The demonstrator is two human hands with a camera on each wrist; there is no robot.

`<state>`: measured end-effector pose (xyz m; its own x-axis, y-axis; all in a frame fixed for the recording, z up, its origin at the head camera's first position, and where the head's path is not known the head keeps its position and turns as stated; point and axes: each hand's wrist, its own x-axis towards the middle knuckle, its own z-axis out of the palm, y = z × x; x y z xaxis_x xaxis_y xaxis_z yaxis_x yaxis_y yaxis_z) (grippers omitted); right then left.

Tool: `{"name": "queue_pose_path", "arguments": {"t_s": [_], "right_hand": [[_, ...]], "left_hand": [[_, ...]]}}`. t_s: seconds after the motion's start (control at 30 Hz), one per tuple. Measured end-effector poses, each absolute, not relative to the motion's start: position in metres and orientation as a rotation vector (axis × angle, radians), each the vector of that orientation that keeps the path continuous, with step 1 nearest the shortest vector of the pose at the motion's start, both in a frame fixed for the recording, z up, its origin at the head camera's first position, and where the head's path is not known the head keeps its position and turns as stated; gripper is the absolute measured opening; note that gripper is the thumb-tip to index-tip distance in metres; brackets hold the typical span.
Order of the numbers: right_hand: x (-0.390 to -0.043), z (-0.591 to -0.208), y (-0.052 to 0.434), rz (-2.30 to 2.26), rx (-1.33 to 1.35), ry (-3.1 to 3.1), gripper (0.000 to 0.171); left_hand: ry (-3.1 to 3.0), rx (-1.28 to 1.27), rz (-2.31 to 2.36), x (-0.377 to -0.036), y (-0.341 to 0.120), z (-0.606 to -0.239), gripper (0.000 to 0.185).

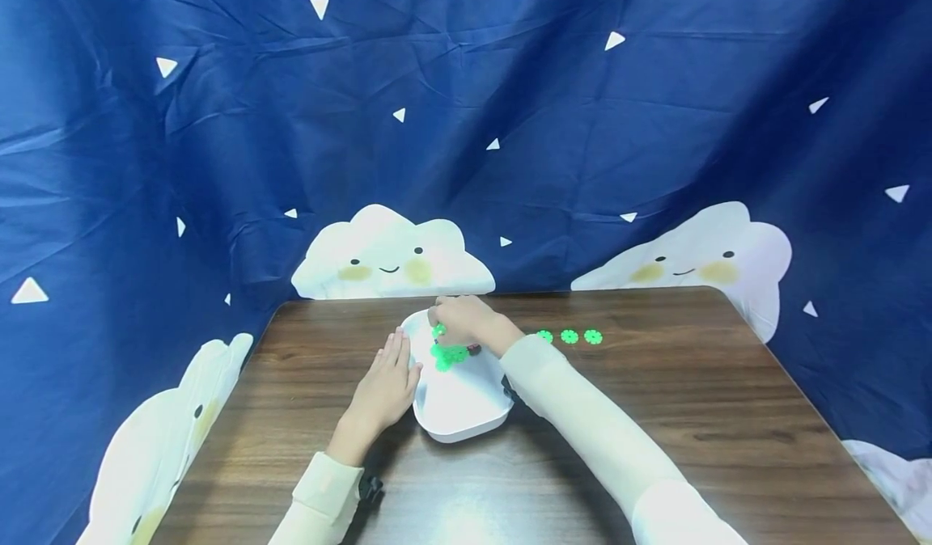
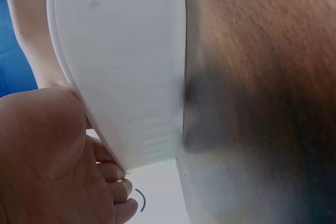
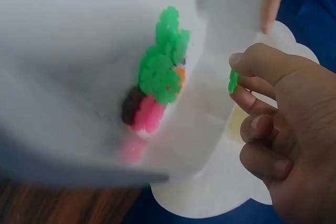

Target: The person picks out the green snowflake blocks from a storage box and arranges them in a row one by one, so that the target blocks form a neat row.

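A white plastic bin [image 1: 460, 403] stands on the table, with several green flower-shaped plastic discs [image 1: 450, 356] inside it. In the right wrist view, pink discs [image 3: 149, 115], a dark brown disc [image 3: 132, 106] and a bit of orange lie beside the green ones. My right hand [image 1: 466, 320] is over the bin's far end, thumb and forefinger pinching one green disc [image 3: 233, 81]. Its other fingers are bent. Along the bin's left side lies my left hand [image 1: 386, 383], its fingers straight and touching the rim. The bin's outer wall [image 2: 126, 77] fills much of the left wrist view.
Three green discs [image 1: 569, 336] lie in a row on the wooden table [image 1: 677, 399], right of the bin. A blue curtain [image 1: 466, 68] with clouds and white triangles hangs behind the table's far edge. The right forearm crosses the bin's right side.
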<state>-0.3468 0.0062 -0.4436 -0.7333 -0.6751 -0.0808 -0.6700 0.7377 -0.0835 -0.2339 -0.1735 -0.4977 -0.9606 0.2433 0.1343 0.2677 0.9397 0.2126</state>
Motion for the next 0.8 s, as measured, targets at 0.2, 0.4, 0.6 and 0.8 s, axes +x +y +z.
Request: {"name": "queue_pose_path", "arguments": {"t_s": [0.2,0.4,0.6,0.8], "right_hand": [[-0.341,-0.431,0.022,-0.099,-1.149,2.88,0.032],[-0.335,-0.417,0.045,-0.146,-1.088,2.92,0.032],[-0.331,-0.408,0.072,-0.121,-1.061,2.982,0.03],[-0.331,-0.403,0.102,-0.17,-1.08,3.045,0.021]], "left_hand": [[-2.992,-0.384,-0.371,-0.234,-0.173,-0.498,0.064],[-3.007,-0.359,-0.387,-0.235,-0.174,-0.499,0.064],[-3.018,-0.355,-0.405,-0.236,-0.174,-0.499,0.066],[-3.024,-0.356,-0.417,-0.236,-0.174,-0.499,0.065]]}}
